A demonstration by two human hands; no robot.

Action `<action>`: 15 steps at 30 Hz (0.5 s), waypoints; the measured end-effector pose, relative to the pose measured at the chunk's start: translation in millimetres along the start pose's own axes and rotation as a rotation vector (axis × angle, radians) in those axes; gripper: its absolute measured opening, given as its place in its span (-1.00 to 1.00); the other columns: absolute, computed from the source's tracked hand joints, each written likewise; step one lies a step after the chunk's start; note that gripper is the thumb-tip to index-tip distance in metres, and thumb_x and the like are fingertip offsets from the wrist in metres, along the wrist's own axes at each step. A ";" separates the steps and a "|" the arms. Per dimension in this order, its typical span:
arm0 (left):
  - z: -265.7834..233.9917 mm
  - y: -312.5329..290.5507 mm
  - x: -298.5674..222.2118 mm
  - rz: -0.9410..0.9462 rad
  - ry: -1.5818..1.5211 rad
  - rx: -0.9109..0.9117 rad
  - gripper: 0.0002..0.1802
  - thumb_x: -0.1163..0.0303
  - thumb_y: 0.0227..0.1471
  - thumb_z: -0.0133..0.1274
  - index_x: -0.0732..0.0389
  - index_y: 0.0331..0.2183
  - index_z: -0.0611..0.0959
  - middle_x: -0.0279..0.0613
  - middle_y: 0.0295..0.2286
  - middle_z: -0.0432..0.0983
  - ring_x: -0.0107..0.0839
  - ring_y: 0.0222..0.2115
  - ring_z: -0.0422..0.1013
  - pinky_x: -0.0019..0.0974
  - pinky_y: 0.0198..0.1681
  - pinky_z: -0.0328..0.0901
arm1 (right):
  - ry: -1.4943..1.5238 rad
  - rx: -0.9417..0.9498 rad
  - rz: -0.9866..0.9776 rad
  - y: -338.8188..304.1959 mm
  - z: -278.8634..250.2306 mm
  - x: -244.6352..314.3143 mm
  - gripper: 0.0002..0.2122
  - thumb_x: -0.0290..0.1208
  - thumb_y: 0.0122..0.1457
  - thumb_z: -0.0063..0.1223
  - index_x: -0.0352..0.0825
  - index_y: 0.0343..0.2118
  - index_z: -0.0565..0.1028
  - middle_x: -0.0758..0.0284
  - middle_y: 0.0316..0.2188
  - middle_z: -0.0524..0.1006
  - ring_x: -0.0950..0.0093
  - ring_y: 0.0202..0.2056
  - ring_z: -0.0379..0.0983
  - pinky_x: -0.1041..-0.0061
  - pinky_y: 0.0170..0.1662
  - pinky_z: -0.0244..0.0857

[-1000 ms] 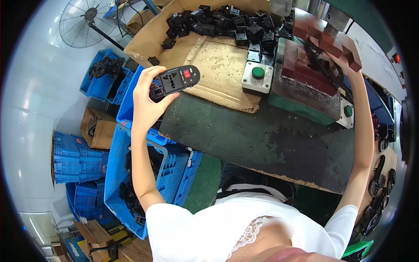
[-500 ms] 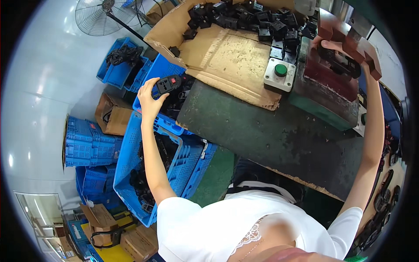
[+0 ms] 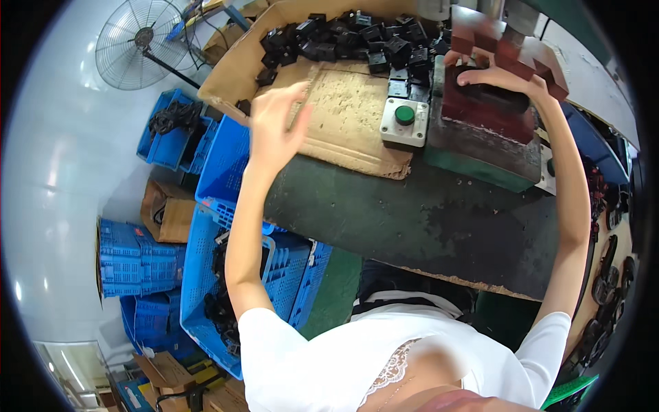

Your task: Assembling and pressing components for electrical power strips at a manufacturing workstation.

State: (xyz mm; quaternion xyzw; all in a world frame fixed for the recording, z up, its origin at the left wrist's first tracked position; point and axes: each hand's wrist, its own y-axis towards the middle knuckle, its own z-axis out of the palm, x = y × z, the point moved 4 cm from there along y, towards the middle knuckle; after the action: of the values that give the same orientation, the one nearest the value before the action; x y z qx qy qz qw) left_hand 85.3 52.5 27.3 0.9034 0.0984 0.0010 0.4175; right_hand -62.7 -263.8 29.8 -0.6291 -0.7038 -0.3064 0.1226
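Note:
My left hand (image 3: 278,134) is raised over the left edge of the cardboard sheet, slightly blurred, fingers and thumb apart with nothing in them. Under the press head, my right hand (image 3: 498,77) reaches in from the right and grips a black plastic part (image 3: 506,101) lying in the dark red fixture block (image 3: 484,122). Its thumb lies along the part; some fingers are hidden behind it. Reddish-brown metal blocks (image 3: 480,33) of the press hang just above this hand. A green push button (image 3: 405,115) on a pale box stands left of the fixture.
Several small black housings (image 3: 329,48) are heaped on the cardboard (image 3: 343,110) at the back. Left of the dark table (image 3: 412,213) stand blue crates (image 3: 195,275) with black parts. A fan (image 3: 143,38) is at the far left. Black parts (image 3: 607,275) lie on the right.
My left hand has let go of the black socket-like piece with the red switch and moved right and up over the cardboard. The black part under my right hand now sits lower in the fixture.

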 end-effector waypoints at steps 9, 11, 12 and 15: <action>156.0 60.4 -10.2 0.121 -0.519 0.685 -0.49 0.75 -0.34 -0.06 0.27 -0.19 0.49 -0.07 -0.23 0.32 -0.11 -0.16 0.31 -0.29 -0.11 0.25 | 0.140 -0.202 0.234 -67.5 -27.5 -31.4 -0.71 -0.40 0.21 -0.06 -0.27 0.00 0.40 0.30 -0.08 0.44 0.49 -0.07 0.35 0.54 0.00 0.20; 165.5 66.9 -8.5 0.102 -0.537 0.671 -0.53 0.78 -0.36 -0.08 0.28 -0.26 0.54 -0.06 -0.29 0.31 -0.11 -0.20 0.31 -0.27 -0.15 0.26 | -0.206 -0.230 0.189 -92.7 -38.2 -4.7 -0.72 -0.42 0.22 -0.07 -0.36 -0.02 0.37 0.31 -0.08 0.44 0.49 -0.06 0.35 0.51 0.03 0.17; 170.9 70.3 -10.3 0.117 -0.521 0.658 -0.53 0.78 -0.36 -0.10 0.28 -0.27 0.55 -0.05 -0.30 0.32 -0.10 -0.20 0.31 -0.27 -0.15 0.26 | -0.032 -0.312 0.145 -100.1 -36.4 7.5 -0.79 -0.47 0.23 -0.11 -0.40 -0.11 0.42 0.32 -0.10 0.45 0.44 -0.08 0.37 0.49 0.02 0.16; 174.5 71.6 -12.6 0.196 -0.507 0.592 -0.56 0.78 -0.36 -0.14 0.31 -0.31 0.55 -0.04 -0.34 0.33 -0.08 -0.22 0.32 -0.25 -0.13 0.25 | -0.289 -0.375 -0.073 -122.7 -36.8 19.3 -0.83 -0.55 0.19 -0.13 -0.40 -0.18 0.44 0.23 -0.17 0.46 0.36 -0.18 0.39 0.49 -0.09 0.23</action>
State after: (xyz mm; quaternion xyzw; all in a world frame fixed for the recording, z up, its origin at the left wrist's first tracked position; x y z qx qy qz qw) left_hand 100.3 -126.6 -31.4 0.9613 -0.0985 -0.2105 0.1482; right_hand -191.9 -272.2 35.4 -0.6524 -0.6670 -0.3428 -0.1097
